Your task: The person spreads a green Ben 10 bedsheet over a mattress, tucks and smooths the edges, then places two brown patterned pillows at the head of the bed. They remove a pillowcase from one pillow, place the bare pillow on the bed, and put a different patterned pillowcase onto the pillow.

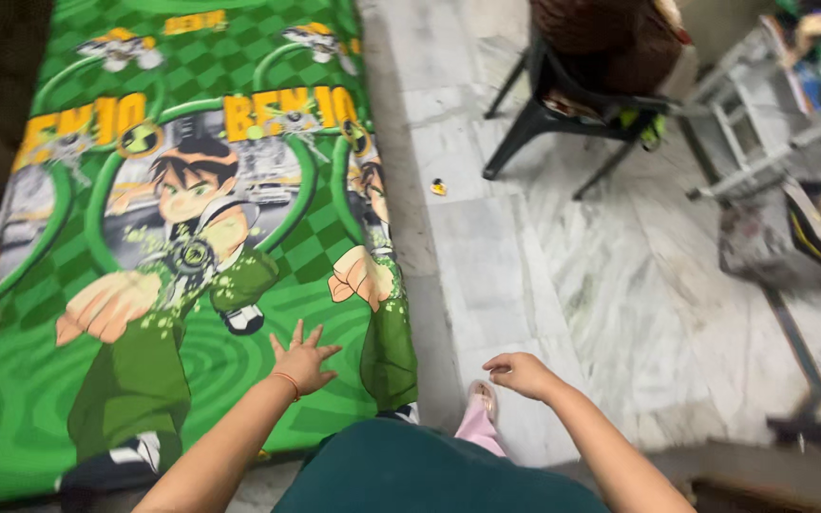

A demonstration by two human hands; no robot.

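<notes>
**Green cartoon sheet lies under your left hand**

Green and printed with a large cartoon boy, the bedsheet [173, 237] lies flat on the marble floor [601, 285], its long axis running away from you. Your left hand [303, 362] hovers over or rests on its near right corner, fingers spread and gripping nothing; contact is unclear. Your right hand [522, 373] hangs off the sheet over bare floor, loosely curled and empty, so the left is nearer. A black chair [572, 114] stands well apart, beyond.
</notes>
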